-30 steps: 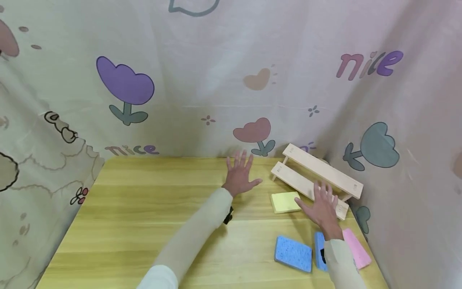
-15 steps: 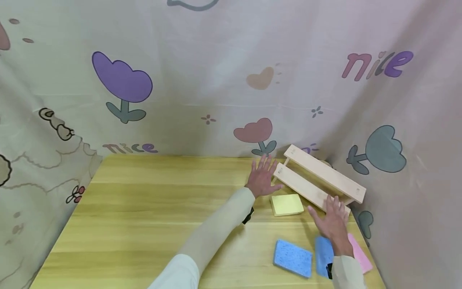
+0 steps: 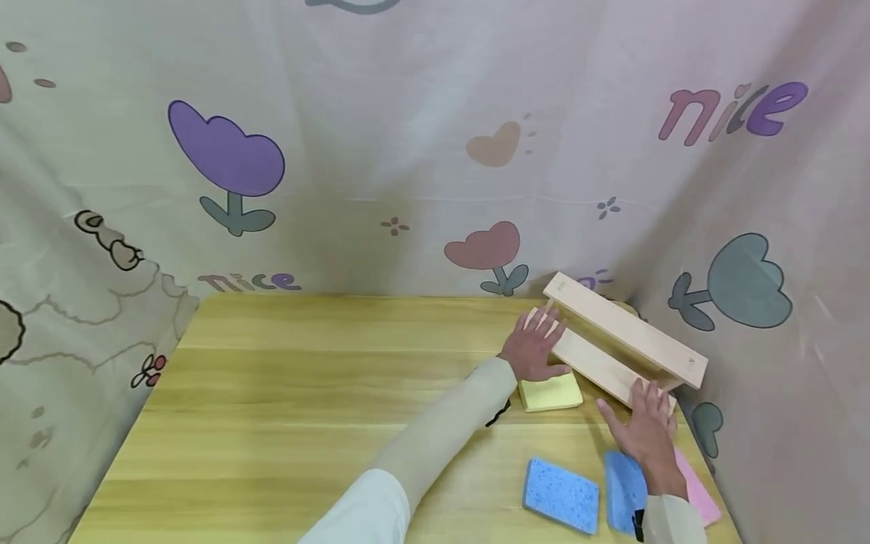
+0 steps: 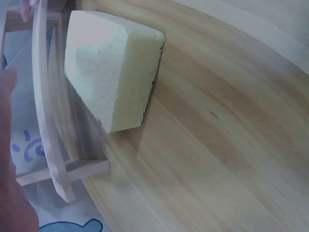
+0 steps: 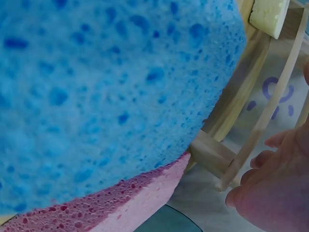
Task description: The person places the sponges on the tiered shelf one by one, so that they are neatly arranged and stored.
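A two-tier wooden rack (image 3: pixel 625 325) stands slantwise at the table's back right corner. Over the left end of its lower step my left hand (image 3: pixel 533 351) spreads its fingers; whether they touch the wood I cannot tell. Just below that hand lies a yellow sponge (image 3: pixel 552 394), its top edge partly covered by the hand; the left wrist view has this yellow sponge (image 4: pixel 96 63) beside the rack (image 4: pixel 46 106). My right hand (image 3: pixel 649 438), fingers extended, is at the right end of the lower step. In the right wrist view the right hand (image 5: pixel 275 193) appears next to the rack (image 5: pixel 270 116).
Two blue sponges lie near the front right: one blue sponge (image 3: pixel 560 495) in full sight, another blue sponge (image 3: pixel 624 487) partly under the right forearm. A pink sponge (image 3: pixel 696 491) lies by the table's right edge. Patterned curtain (image 3: pixel 381 151) borders the wooden table (image 3: pixel 272 423).
My left hand has moved right from the bare tabletop to the rack's left end. My right hand has shifted slightly right and nearer. The head view has drifted a little.
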The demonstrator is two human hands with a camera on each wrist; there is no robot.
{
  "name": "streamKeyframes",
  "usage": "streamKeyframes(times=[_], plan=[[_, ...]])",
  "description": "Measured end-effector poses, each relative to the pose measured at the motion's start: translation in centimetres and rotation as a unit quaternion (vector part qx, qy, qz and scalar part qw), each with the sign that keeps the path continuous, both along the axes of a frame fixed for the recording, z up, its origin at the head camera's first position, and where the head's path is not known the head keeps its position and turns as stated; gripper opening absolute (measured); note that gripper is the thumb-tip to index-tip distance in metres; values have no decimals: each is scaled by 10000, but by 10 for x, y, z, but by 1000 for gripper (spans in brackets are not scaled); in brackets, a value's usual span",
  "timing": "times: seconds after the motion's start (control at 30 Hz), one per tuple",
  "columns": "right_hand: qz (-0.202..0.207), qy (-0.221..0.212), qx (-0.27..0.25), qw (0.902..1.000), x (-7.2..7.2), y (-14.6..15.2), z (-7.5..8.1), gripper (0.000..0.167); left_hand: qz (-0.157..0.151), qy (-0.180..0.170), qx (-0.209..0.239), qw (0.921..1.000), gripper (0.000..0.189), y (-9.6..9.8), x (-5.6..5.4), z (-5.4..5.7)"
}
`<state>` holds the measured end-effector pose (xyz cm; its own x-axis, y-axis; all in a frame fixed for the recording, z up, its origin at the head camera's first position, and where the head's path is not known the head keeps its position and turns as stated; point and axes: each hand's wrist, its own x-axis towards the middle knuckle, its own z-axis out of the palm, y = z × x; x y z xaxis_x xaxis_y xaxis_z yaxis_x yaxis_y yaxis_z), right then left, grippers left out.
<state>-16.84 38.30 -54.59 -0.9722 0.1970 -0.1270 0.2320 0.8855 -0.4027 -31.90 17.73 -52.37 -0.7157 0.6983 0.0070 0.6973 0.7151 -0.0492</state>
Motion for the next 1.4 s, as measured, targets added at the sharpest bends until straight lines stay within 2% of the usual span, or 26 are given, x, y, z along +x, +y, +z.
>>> streamKeyframes(times=[0.13,0.37,0.57,0.87,1.07,1.23,1.4], plan=[[41,-190,65,9998,-1,0,0,98,-43,-80,-219,9997,90,5,1,-3],[39,-290,210,9994,0,-2,-2,98,-100,-144,-177,9997,89,6,-1,-14],[74,-374,274,9989,0,-4,-3,100,57,-543,-277,9981,87,3,1,-25],[75,-465,176,9987,-2,-3,-3,99,68,-623,-235,9978,88,2,-1,-29],[122,-511,-18,9986,-12,-4,0,94,222,-574,-385,9974,89,-5,-5,-33],[199,-478,-99,9986,-24,-2,5,89,384,-614,-140,9973,89,-9,-6,-36],[288,-490,-208,9982,-37,-2,9,86,615,-654,20,9960,90,-14,-2,-37]])
